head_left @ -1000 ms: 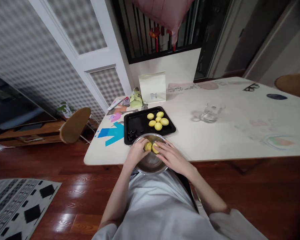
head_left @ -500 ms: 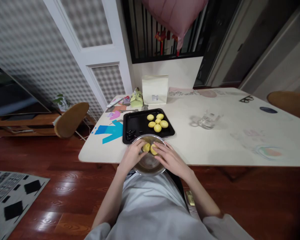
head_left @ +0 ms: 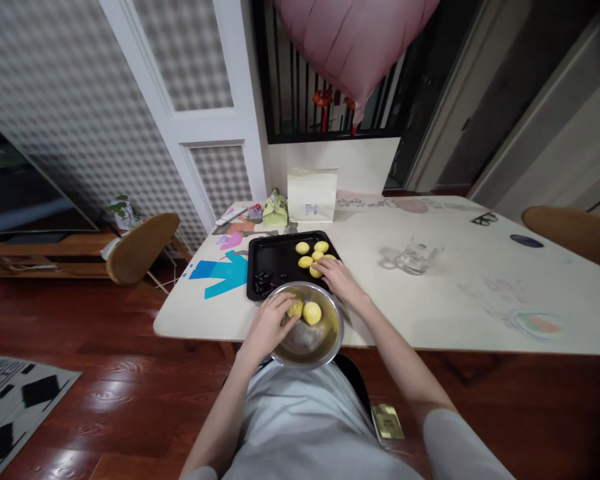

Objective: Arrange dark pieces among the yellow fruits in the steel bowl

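Note:
A metal bowl (head_left: 330,350) stands at the table's near edge, close to my body, with two yellow lemons inside. My left hand (head_left: 270,325) reaches over the bowl's left rim, its fingers closed around the left lemon (head_left: 295,309). The other lemon (head_left: 312,313) lies loose beside it. Beyond the bowl is a black baking tray (head_left: 275,252) with several lemons on its right side. My right hand (head_left: 341,280) is over that group, fingers curled onto the nearest lemon (head_left: 315,271) and partly covering another behind it. Small dark objects (head_left: 263,280) lie at the tray's left front corner.
On the white table (head_left: 405,320) stand a pale paper bag (head_left: 313,193), a green package (head_left: 275,210) and a clear glass object (head_left: 414,259). Glasses (head_left: 485,219) lie far right. Chairs (head_left: 145,250) flank the table, and a pink balloon (head_left: 357,47) hangs behind.
My right hand has left the lemon in the bowl and moved up and right to the lemons on the tray. My left hand stays on its lemon. The view has tilted slightly upward.

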### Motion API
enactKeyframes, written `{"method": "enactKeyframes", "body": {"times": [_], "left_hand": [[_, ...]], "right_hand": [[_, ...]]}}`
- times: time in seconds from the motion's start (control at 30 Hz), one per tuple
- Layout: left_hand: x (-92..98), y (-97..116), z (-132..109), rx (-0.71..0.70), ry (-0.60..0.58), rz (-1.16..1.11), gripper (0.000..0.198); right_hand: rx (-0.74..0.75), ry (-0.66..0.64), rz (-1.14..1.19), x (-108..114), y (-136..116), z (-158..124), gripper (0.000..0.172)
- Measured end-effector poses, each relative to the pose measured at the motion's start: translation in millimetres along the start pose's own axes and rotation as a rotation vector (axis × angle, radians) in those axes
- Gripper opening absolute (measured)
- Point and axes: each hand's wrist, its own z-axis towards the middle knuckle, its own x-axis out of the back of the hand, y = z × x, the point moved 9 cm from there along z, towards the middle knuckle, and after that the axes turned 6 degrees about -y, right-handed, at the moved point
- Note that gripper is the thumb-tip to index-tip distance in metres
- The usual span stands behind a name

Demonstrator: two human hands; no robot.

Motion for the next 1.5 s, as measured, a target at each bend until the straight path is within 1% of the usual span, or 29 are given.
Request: {"method": "enactKeyframes", "body": {"times": [0.07,0.13,0.3,0.53,0.67,0.87,0.97,1.07,1.13,1.17,1.2,1.27,1.37,1.43,1.5], "left_hand": [[2.0,1,-1,-0.006,0.015,-0.027,0.026],[3.3,0,-1,0.001,0.027,-0.044,0.024],[4.6,0,-2,0.005,0.046,-0.053,0.022],[6.3,0,-1,0.027,0.061,-0.066,0.023],[9.0,-2,-2,0.062,0.095,-0.071,0.021],[10.6,-4,-3,0.084,0.133,-0.110,0.021],[11.8,-6,-4,0.102,0.161,-0.153,0.024],[12.6,-10,-5,0.141,0.188,-0.207,0.031],[13.0,-13,-7,0.169,0.207,-0.239,0.035],[13.1,-15,-8,0.181,0.216,-0.252,0.037],[13.2,-16,-9,0.191,0.226,-0.264,0.040],[13.2,-19,-11,0.207,0.243,-0.282,0.046],[11.7,-23,-13,0.223,0.245,-0.296,0.050],[10.4,-24,-13,0.232,0.236,-0.297,0.049],[10.0,-25,-13,0.238,0.233,-0.295,0.047]], "right_hand": [[0.044,-0.022,-0.057,-5,-1,6,0.052],[0.074,-0.026,-0.082,-8,-2,9,0.052],[0.095,-0.038,-0.071,-11,1,10,0.041],[0.085,-0.023,-0.018,-9,11,9,0.040],[0.076,-0.023,0.006,-9,15,9,0.037],[0.059,-0.027,0.025,-9,15,11,0.045],[0.040,0.002,0.045,0,9,7,0.043],[0.011,0.121,0.125,26,-5,-8,0.041],[0.010,0.184,0.184,45,-23,-22,0.040],[0.020,0.186,0.210,52,-35,-29,0.041],[0.041,0.152,0.225,54,-49,-35,0.040],[0.097,0.045,0.229,53,-80,-46,0.037],[0.180,-0.108,0.226,42,-122,-55,0.038],[0.214,-0.176,0.198,31,-140,-57,0.038],[0.220,-0.222,0.152,20,-150,-56,0.036]]}}
